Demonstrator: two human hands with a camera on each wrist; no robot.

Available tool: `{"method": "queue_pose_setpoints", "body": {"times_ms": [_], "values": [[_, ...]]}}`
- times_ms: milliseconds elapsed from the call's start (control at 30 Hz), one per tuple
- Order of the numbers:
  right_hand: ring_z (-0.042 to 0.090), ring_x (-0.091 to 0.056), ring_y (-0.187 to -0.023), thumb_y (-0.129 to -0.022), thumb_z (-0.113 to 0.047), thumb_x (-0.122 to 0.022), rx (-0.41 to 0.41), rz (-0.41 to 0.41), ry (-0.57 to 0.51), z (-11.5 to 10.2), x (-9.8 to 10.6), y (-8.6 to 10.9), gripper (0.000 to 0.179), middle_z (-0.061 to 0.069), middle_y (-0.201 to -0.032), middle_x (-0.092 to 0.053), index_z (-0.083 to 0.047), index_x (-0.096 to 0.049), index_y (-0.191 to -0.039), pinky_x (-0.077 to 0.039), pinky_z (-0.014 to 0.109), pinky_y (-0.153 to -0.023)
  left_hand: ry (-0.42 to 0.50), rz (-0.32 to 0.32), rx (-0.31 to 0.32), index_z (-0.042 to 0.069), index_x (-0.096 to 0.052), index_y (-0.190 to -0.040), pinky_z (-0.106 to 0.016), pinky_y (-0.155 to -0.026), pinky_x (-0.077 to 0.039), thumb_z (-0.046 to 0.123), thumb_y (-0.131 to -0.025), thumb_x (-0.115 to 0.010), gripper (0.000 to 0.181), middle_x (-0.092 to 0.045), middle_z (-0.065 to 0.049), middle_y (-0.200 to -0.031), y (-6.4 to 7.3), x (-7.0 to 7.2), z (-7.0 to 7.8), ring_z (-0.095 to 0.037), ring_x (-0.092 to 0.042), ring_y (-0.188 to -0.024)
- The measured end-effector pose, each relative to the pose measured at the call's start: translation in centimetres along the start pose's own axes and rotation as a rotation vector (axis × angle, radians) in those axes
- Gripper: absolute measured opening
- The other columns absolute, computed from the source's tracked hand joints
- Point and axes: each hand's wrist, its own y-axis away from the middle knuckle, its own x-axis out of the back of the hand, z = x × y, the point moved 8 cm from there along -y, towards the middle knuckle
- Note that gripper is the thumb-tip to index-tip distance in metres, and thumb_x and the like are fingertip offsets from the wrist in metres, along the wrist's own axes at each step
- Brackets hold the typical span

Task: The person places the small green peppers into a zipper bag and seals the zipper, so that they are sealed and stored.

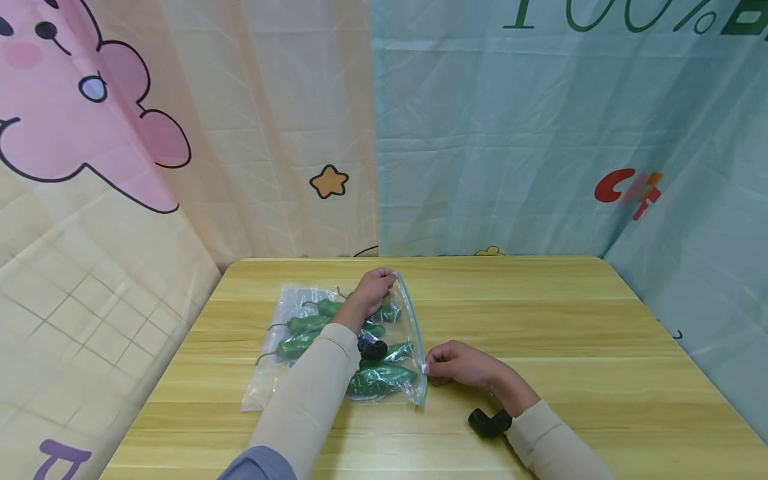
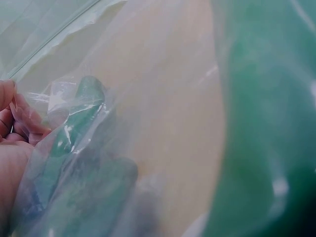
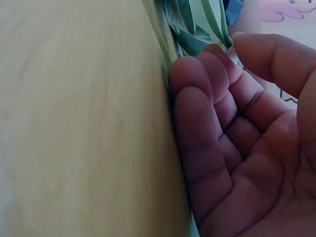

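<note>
A clear zip bag (image 1: 255,393) lies flat on the table, its pale blue zip strip (image 1: 411,303) along the right side. Several long green peppers (image 1: 381,381) with thin stems show through the plastic. At the far end of the strip my left hand (image 1: 373,292) pinches the bag's edge, its forearm crossing above the peppers. My right hand (image 1: 465,363) pinches a small white slider (image 1: 425,369) nearer the strip's front end, thumb against forefinger. In the right wrist view, the other fingers (image 3: 197,118) curl beside the tabletop. One pepper (image 2: 266,123) fills the right of the left wrist view.
The wooden table (image 1: 570,320) ends at a back edge against printed curtains (image 1: 480,133). More curtain hangs at both sides. A black wrist camera (image 1: 373,349) sits over the bag at the left wrist, another black camera (image 1: 489,423) beneath the right wrist.
</note>
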Motion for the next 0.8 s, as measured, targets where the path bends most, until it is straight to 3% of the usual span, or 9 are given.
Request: {"method": "queue_pose_setpoints", "body": {"times_ms": [567, 800], "values": [[0.016, -0.051, -0.069, -0.099, -0.015, -0.06, 0.006, -0.078, 0.021, 0.55, -0.41, -0.15, 0.024, 0.002, -0.073, -0.055, 0.004, -0.065, -0.085, -0.044, 0.024, -0.064, 0.005, -0.025, 0.001, 0.001, -0.059, -0.104, -0.03, -0.074, -0.04, 0.016, -0.105, -0.05, 0.018, -0.048, -0.005, -0.094, 0.33, -0.13, 0.36, -0.019, -0.044, -0.083], [0.014, -0.05, -0.066, -0.097, -0.015, -0.061, 0.008, -0.095, 0.028, 0.41, -0.61, 0.05, 0.025, 0.0, -0.071, -0.053, 0.005, -0.063, -0.083, -0.043, 0.022, -0.062, -0.003, -0.001, -0.006, 0.004, -0.06, -0.1, -0.027, -0.069, -0.04, 0.016, -0.105, -0.051, 0.016, -0.048, -0.002, -0.091, -0.13, 0.02, -0.08, -0.016, -0.044, -0.081]]}}
